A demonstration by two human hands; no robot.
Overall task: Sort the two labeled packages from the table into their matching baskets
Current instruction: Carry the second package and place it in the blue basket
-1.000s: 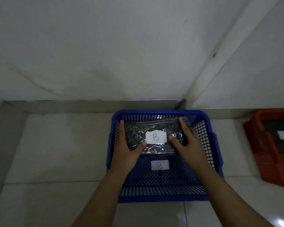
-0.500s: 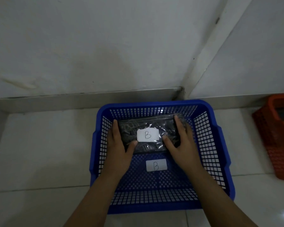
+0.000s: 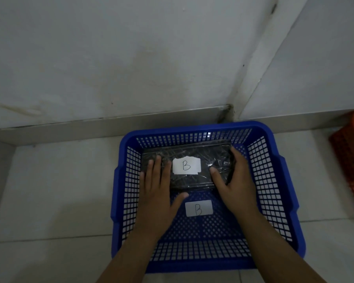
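Note:
A dark package wrapped in clear film (image 3: 194, 153), with a white "B" label on top, lies on the floor of the blue mesh basket (image 3: 192, 127) towards its far wall. The basket floor carries its own white "B" label (image 3: 198, 208) just in front of the package. My left hand (image 3: 155, 193) lies flat, its fingers resting on the package's left end and its thumb spread off below the package. My right hand (image 3: 235, 184) grips the package's right end, thumb on top and fingers round the edge.
The blue basket stands on pale floor tiles close to a wall corner with a low skirting ledge. An orange mesh basket (image 3: 349, 160) shows at the right edge, mostly cut off by the frame.
The package has come down to the basket floor. My left hand has let go of its side grip and now lies flat on top. The view has shifted, pushing the orange basket further out of frame.

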